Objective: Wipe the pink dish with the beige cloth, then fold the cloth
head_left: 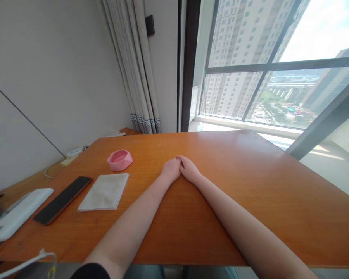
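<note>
My left hand (171, 169) and my right hand (189, 170) rest together on the wooden table, a little above the middle of its near half. Their fingers are closed and touch each other, with the right fingertips lapping over the left hand's edge. No object shows in either hand; the undersides and some fingers are hidden. To the left of my hands lies a folded white cloth (106, 192), flat on the table. Behind the cloth stands a pink faceted ashtray-like bowl (120, 160). Neither hand touches these things.
Left of the cloth lies a black phone-like slab (63, 199) with a brown edge. A white flat device (20, 213) sits farther left. A white cable (26, 265) crosses the near left corner, and a power strip (74, 152) lies by the wall. The table (250, 186) ends before a large window.
</note>
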